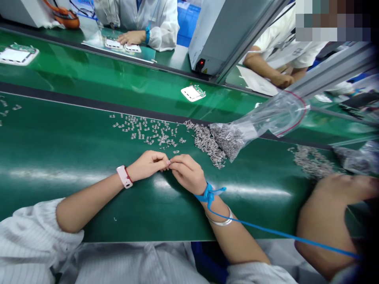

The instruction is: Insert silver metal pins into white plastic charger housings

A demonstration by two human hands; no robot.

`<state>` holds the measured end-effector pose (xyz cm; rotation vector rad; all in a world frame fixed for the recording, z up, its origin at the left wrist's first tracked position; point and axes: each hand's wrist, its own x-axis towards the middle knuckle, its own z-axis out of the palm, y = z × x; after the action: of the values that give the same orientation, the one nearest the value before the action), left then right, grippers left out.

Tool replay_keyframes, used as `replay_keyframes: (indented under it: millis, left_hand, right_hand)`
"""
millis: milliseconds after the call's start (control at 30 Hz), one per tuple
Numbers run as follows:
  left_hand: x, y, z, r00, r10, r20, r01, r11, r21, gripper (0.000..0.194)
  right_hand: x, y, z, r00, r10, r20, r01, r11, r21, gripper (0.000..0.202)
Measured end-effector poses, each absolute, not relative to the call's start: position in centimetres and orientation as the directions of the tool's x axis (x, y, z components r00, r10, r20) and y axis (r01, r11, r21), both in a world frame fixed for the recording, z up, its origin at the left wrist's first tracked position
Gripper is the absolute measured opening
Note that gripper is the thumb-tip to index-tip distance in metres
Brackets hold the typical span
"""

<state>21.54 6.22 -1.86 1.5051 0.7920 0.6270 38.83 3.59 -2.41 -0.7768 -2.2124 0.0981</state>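
My left hand (150, 163) and my right hand (187, 172) meet fingertip to fingertip above the green bench. Both are closed in a pinch, and what sits between the fingers is too small and covered to make out. Just beyond them lie scattered small metal parts (142, 128), spread out over the bench. A denser heap of the same-looking metal pieces (209, 144) spills beside a clear plastic bag (237, 136) that is partly filled with them. One tiny loose piece (115, 219) rests nearer to me, below my left wrist.
Behind the bench runs a green strip with a white device with a circuit board (193, 93) on it. Across it, a co-worker's hand (132, 37) rests on similar devices. At right, another person's arm (328, 221) reaches beside more metal pieces (314, 161). A blue cord (266, 232) trails from my right wrist.
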Motion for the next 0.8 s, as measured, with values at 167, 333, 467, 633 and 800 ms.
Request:
replay_keyframes:
  millis: [167, 333, 467, 633, 800]
  left_hand:
    - [21.4, 6.0, -2.2, 0.568, 0.823, -0.018, 0.158, -0.087, 0.984, 0.023]
    - [21.3, 5.7, -2.1, 0.489, 0.856, 0.166, 0.277, -0.334, 0.901, 0.02]
    - [21.2, 5.6, -2.4, 0.573, 0.75, 0.33, 0.381, -0.601, 0.703, 0.02]
    - [21.1, 5.7, -3.1, 0.659, 0.665, 0.353, 0.456, -0.725, 0.516, 0.024]
    - [21.2, 5.8, -3.0, 0.636, 0.711, 0.299, 0.415, -0.642, 0.644, 0.022]
  right_hand:
    - [38.8, 3.5, -2.4, -0.45, 0.662, 0.599, 0.498, 0.743, -0.447, 0.021]
    - [38.4, 3.5, -2.3, -0.295, 0.856, 0.425, 0.313, 0.507, -0.803, 0.014]
    - [38.1, 3.7, -2.3, -0.248, 0.968, 0.034, 0.14, 0.071, -0.988, 0.023]
    - [38.5, 4.1, -2.0, -0.281, 0.936, -0.213, 0.041, -0.21, -0.977, 0.027]
    - [38.7, 4.2, -2.3, -0.239, 0.957, -0.163, -0.013, -0.171, -0.985, 0.025]
